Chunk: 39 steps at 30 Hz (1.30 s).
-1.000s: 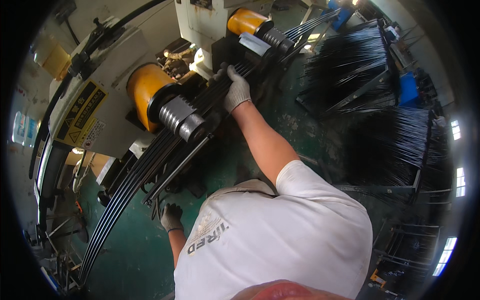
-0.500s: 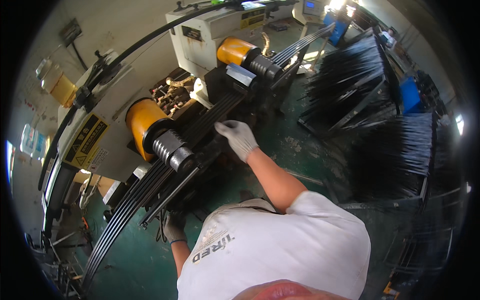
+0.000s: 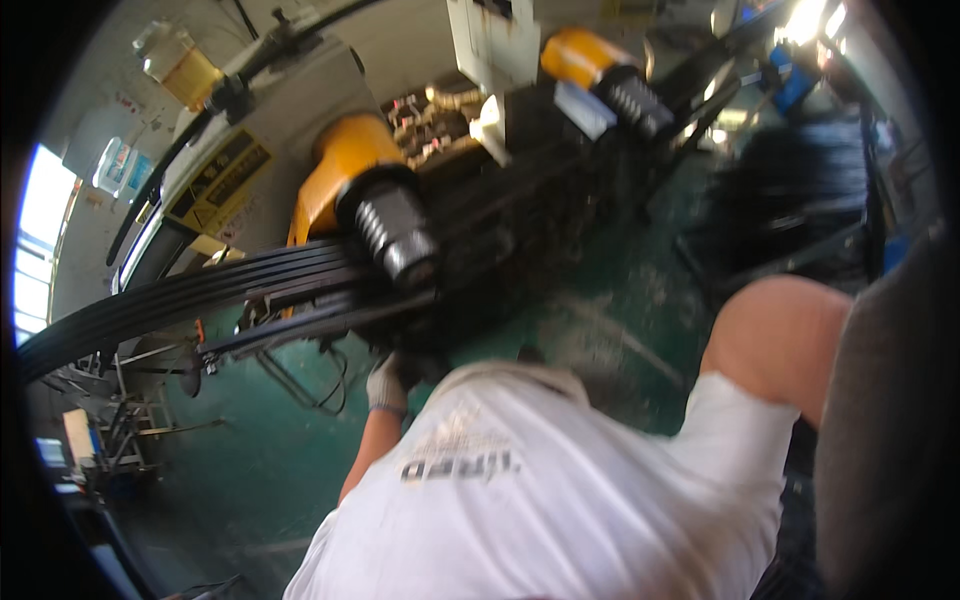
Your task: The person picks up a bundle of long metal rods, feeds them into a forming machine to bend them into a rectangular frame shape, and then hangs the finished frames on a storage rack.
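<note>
Although the right hand [image 3: 885, 450] appears to be the large grey-gloved shape at the right rim, it is badly blurred and cut off, and whether anything is held there cannot be told. The fingers of the left hand [image 3: 384, 385] are lost in shadow among dark machine parts [image 3: 400, 320], so a wide or narrow grip cannot be made out. The long dark strips [image 3: 210, 285] are seen beyond the left hand, laid from the left edge toward the grooved roller [image 3: 395, 235]; their farther stretch is smeared. The right arm [image 3: 780, 330] is sharply bent and drawn back, while the left arm [image 3: 372, 450] is reached forward and low, just beside the white shirt [image 3: 540, 480].
</note>
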Each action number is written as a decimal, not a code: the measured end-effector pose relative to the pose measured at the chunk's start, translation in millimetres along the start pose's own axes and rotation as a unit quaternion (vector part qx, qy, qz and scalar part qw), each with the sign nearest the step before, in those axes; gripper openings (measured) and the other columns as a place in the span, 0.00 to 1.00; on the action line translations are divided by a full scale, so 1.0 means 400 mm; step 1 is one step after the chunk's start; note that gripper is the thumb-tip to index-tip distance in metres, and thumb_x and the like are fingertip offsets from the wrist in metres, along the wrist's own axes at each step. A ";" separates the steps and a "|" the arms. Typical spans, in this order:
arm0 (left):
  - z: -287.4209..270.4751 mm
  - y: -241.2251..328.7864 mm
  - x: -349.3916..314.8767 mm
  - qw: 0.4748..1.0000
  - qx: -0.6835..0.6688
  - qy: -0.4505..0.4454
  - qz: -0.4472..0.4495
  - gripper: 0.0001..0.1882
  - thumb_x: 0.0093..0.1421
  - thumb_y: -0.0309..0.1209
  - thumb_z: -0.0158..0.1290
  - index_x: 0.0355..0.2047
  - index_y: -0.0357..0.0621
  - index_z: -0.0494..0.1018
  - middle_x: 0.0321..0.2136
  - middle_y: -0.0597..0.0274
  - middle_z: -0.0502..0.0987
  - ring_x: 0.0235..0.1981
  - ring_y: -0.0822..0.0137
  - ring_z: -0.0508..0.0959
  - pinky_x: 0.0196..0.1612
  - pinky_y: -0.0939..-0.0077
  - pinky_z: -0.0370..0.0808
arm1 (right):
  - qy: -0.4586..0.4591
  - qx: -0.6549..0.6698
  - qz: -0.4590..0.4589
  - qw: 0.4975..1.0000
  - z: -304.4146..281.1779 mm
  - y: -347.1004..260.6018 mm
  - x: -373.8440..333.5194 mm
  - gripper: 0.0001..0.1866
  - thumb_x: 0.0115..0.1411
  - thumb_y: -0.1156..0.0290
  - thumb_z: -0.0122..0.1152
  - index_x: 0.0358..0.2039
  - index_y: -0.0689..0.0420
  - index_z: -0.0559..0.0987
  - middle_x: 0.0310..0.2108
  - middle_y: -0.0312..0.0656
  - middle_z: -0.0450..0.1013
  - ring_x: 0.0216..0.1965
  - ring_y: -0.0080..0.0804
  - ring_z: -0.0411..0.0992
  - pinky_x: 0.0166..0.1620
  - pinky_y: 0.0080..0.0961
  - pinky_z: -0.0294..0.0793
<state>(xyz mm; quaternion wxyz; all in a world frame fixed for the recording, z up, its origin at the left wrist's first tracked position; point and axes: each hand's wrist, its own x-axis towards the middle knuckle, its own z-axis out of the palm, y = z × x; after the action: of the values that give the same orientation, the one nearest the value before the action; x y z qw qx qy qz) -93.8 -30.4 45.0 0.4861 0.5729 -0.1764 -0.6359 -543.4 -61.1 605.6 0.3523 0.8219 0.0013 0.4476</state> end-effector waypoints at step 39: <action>0.159 0.557 -0.347 0.910 0.089 0.224 0.337 0.17 0.74 0.34 0.56 0.53 0.30 0.78 0.44 0.51 0.84 0.40 0.61 0.84 0.47 0.65 0.82 | 0.048 -0.235 0.411 0.879 0.295 -0.019 -0.400 0.18 0.76 0.59 0.55 0.48 0.61 0.82 0.40 0.46 0.82 0.41 0.35 0.81 0.46 0.29 0.81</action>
<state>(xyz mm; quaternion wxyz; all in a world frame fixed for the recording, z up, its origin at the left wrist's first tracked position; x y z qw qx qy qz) -76.2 -41.4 314.1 0.6451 0.6477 -0.3016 -0.2708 -550.1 -174.2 442.0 0.3188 0.6191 -0.4250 0.5783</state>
